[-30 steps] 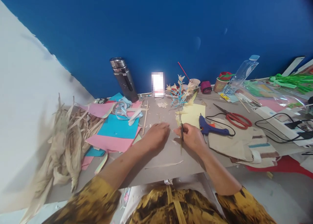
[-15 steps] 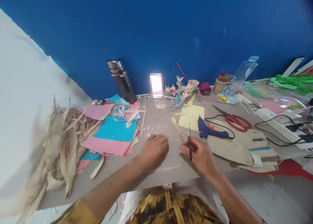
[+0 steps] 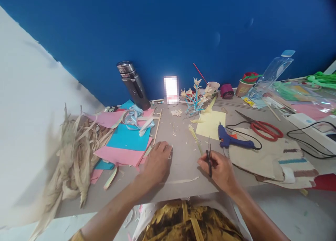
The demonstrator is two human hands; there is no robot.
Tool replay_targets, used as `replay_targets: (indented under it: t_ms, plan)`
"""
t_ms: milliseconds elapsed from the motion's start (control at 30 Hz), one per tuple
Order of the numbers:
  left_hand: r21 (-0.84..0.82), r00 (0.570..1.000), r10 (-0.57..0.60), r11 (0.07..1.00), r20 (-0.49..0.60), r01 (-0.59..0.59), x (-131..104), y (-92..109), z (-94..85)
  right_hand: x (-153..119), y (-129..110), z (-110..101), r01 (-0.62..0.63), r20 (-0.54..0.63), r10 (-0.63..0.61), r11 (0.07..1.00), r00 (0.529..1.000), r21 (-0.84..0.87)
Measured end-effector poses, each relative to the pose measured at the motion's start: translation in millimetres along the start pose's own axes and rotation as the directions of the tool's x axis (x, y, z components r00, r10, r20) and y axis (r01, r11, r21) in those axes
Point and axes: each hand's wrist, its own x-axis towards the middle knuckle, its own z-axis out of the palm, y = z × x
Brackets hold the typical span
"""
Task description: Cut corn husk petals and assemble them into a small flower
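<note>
My left hand (image 3: 159,161) rests palm down on the grey table (image 3: 181,164), its fingers bent over small scraps near the pink and blue sheets. Small dark scissors (image 3: 209,160) are in my right hand (image 3: 217,167), blades pointing away from me. A pale green husk strip (image 3: 194,137) runs from beside the yellow sheet (image 3: 212,123) down to my right fingertips. Between my hands and the table's front edge lies a thin pale strip (image 3: 181,181). Blue-stemmed husk flowers (image 3: 195,99) stand behind the yellow sheet.
At the left are dry husks (image 3: 75,157), a blue sheet (image 3: 128,137) and a dark flask (image 3: 133,87). On the right lie a blue glue gun (image 3: 233,139), red-handled scissors (image 3: 265,129), a cloth (image 3: 257,160), a plastic bottle (image 3: 273,71) and a power strip (image 3: 309,129).
My left hand has moved left, away from my right hand, and its fingers have spread a little. The view has shifted slightly; my right hand still holds the small scissors.
</note>
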Motion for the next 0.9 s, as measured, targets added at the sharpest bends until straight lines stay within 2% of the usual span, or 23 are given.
replay_targets:
  t_ms: [67,167,267,333,433,533,600,667,767,833,900]
  plan:
    - [-0.034,1.0,0.012,0.999,-0.018,-0.012,1.5,4.9,-2.4,0.5,0.4,0.7,-0.008,-0.003,0.008,1.0,1.0,-0.001]
    - [-0.028,0.999,0.019,0.999,-0.03,-0.02,28.7,9.6,-2.7,1.6,-0.9,0.6,-0.006,-0.002,0.005,1.0,1.0,-0.029]
    - [0.028,0.998,0.024,0.999,0.054,-0.025,44.0,9.9,2.4,1.4,-2.0,-1.5,0.004,-0.015,-0.004,0.999,1.0,-0.047]
    - [0.017,0.995,0.081,0.996,0.06,-0.082,31.0,6.0,5.0,0.5,-1.4,-3.2,-0.009,-0.017,0.008,0.999,1.0,-0.044]
    - [-0.089,0.988,0.155,0.984,0.014,-0.153,-10.4,-1.7,2.4,-1.7,-0.4,-5.1,-0.022,-0.002,0.022,1.0,1.0,-0.015]
    - [-0.195,0.988,0.144,0.969,-0.054,-0.151,-41.2,-4.0,-1.3,-6.3,-5.2,-5.0,0.075,0.05,-0.074,0.997,0.996,-0.021]
    - [-0.214,0.99,0.103,0.969,-0.097,-0.121,-45.5,-0.6,0.2,-11.1,-12.6,-3.3,0.199,0.154,-0.194,0.98,0.969,-0.021]
    - [-0.193,0.99,0.07,0.977,-0.12,-0.092,-41.5,4.6,3.8,-16.6,-21.1,-0.5,0.309,0.286,-0.293,0.951,0.912,-0.01]
    - [-0.166,0.986,0.114,0.977,-0.122,-0.134,-40.8,9.2,7.1,-24.3,-29.1,3.8,0.394,0.404,-0.351,0.919,0.845,-0.027]
    - [-0.179,0.974,0.168,0.964,-0.153,-0.195,-53.6,7.9,6.8,-28.2,-29.0,6.0,0.4,0.422,-0.351,0.916,0.836,-0.032]
    - [-0.205,0.969,0.167,0.957,-0.182,-0.203,-75.5,4.9,5.3,-30.8,-26.2,7.9,0.377,0.404,-0.336,0.926,0.851,-0.024]
